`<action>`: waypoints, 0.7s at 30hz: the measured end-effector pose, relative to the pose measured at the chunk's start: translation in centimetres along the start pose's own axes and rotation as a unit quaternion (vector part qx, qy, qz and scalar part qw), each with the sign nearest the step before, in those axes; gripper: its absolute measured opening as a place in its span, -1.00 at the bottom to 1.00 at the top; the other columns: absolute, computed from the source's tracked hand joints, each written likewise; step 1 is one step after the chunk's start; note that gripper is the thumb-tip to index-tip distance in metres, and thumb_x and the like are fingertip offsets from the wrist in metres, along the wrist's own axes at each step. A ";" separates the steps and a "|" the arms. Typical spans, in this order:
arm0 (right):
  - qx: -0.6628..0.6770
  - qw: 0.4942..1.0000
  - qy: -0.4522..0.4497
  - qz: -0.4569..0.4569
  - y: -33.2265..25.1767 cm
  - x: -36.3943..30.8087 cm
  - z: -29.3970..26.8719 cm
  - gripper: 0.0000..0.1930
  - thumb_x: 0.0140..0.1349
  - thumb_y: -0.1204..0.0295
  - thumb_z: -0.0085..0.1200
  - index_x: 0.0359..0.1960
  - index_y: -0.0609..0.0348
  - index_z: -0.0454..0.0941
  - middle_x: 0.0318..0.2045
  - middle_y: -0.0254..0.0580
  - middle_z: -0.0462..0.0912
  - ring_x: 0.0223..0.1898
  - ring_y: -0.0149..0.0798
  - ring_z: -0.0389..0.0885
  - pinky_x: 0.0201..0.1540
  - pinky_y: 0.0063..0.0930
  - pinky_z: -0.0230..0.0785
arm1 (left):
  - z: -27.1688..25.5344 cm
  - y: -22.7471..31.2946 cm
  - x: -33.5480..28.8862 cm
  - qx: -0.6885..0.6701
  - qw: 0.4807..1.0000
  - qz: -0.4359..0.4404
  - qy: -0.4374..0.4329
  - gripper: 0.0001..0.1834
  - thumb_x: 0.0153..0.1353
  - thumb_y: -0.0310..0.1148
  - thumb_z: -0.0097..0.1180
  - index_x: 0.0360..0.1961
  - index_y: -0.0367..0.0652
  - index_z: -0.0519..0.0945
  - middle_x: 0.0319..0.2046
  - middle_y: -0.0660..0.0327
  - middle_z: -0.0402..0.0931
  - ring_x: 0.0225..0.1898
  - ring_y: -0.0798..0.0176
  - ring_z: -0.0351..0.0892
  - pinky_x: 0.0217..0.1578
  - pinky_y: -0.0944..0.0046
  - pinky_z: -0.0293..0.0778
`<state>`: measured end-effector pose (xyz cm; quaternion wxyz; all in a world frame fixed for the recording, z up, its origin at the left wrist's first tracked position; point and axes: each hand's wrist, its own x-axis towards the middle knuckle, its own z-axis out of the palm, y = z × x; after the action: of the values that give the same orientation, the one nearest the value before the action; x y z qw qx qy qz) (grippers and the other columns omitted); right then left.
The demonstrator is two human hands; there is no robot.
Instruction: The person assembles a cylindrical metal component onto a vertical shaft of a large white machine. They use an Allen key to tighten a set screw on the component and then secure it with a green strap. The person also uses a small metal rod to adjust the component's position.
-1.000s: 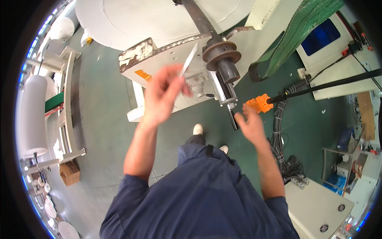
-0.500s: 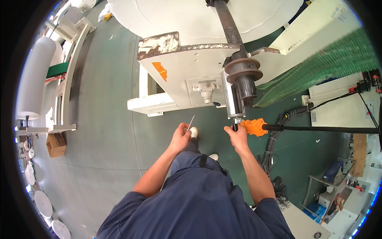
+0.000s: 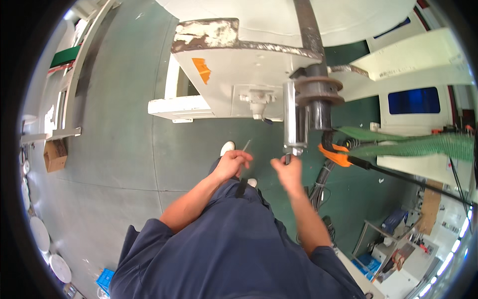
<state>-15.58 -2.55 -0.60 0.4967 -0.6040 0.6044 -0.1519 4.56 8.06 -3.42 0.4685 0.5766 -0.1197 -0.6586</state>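
Note:
My left hand (image 3: 230, 165) is closed on a thin pale rod (image 3: 247, 145), which sticks up past the fingers in front of my waist. To its right, my right hand (image 3: 290, 174), smeared a little by motion, is closed around a small dark handle-like piece (image 3: 288, 158). That hand sits just below the end of a shiny metal cylinder (image 3: 296, 122), close to its lower fitting. Beside the cylinder is a dark steel shaft end with a rusty flanged collar (image 3: 318, 91). An orange fitting (image 3: 336, 156) on a black pole lies right of my right hand, apart from it.
A cream machine frame (image 3: 219, 74) with a small valve (image 3: 257, 103) stands ahead, a large white roll (image 3: 358, 15) behind it. Green mesh hose (image 3: 423, 148) and a black cable bundle (image 3: 322, 178) run at the right. A cardboard box (image 3: 55, 155) stands on the left floor.
The view has shifted. The orange fitting, beside my right hand before, now sits farther right and tilted, with the green hose lying lower. The left fingers have shifted around the rod.

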 end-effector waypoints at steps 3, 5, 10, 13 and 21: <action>0.192 0.965 -0.132 0.117 -7.1 -3.8 0.0 -0.65 0.01 0.42 0.38 -0.55 0.08 0.33 -0.66 -0.52 0.36 -0.69 -0.56 0.25 -0.65 -0.54 0.07 | -3.5 -0.6 -1.1 -0.024 0.997 0.025 0.065 -0.68 0.25 -0.54 -0.17 -0.14 -0.34 0.65 -0.49 0.17 0.62 -0.75 0.41 0.35 -0.70 0.42 0.31; 0.153 0.977 -0.132 0.067 -7.6 -2.8 -5.7 -0.67 0.07 0.50 0.34 -0.55 0.05 0.31 -0.70 -0.52 0.31 -0.75 -0.60 0.20 -0.71 -0.56 0.00 | -6.9 -2.8 -1.0 -0.008 0.990 0.011 0.143 -0.67 0.26 -0.51 -0.17 -0.15 -0.31 0.66 -0.49 0.16 0.62 -0.75 0.41 0.32 -0.72 0.38 0.31; 0.114 0.990 -0.066 0.043 -2.0 -1.5 2.2 -0.67 0.10 0.54 0.33 -0.55 0.03 0.33 -0.72 -0.49 0.30 -0.79 -0.57 0.19 -0.75 -0.55 -0.06 | -12.1 -4.0 -1.5 0.065 0.969 -0.020 0.236 -0.67 0.26 -0.49 -0.16 -0.16 -0.33 0.66 -0.51 0.17 0.58 -0.73 0.41 0.32 -0.72 0.35 0.31; 0.173 0.977 -0.118 0.051 -6.2 -3.5 -3.0 -0.68 0.10 0.51 0.34 -0.47 0.05 0.33 -0.74 -0.52 0.29 -0.79 -0.60 0.20 -0.75 -0.60 -0.04 | -13.7 -5.6 -2.9 0.053 0.961 -0.037 0.270 -0.67 0.21 -0.50 -0.18 -0.18 -0.35 0.64 -0.51 0.17 0.58 -0.75 0.41 0.30 -0.71 0.37 0.31; 0.138 0.978 -0.131 0.082 -4.1 -2.8 0.8 -0.67 0.03 0.49 0.38 -0.45 0.09 0.34 -0.66 -0.48 0.34 -0.70 -0.56 0.25 -0.67 -0.55 0.06 | -14.4 -7.2 -3.6 0.075 0.956 -0.051 0.278 -0.65 0.21 -0.49 -0.18 -0.15 -0.35 0.66 -0.52 0.15 0.58 -0.73 0.38 0.35 -0.71 0.35 0.34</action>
<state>-13.18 -0.69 3.39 0.6607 -0.4926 0.5552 -0.1122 13.25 20.09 -10.53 0.4045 0.7759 -0.0047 -0.4841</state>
